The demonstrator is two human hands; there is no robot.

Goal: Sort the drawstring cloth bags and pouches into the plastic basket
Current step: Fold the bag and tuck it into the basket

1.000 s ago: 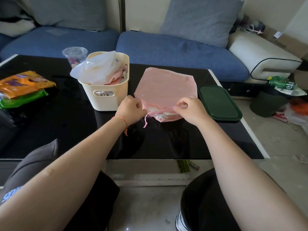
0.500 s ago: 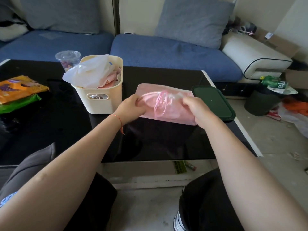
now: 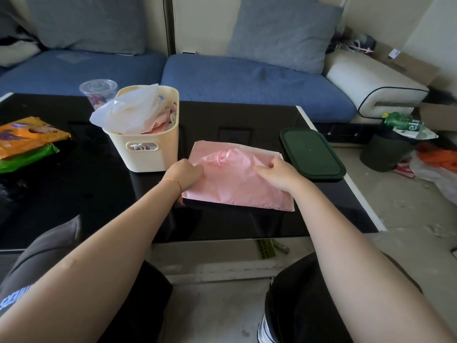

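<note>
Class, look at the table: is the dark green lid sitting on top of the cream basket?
No. The dark green lid lies flat on the black table, right of the pink bag, apart from the cream basket.

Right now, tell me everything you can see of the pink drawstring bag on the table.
The pink drawstring bag is thin, soft-looking cloth, folded over on itself, its gathered mouth and looped pink cord lying on top. It lies flat on the black glass table, between the cream plastic basket and the dark green lid. The left hand grips its left edge; the right hand pinches the fold near the right.
</note>
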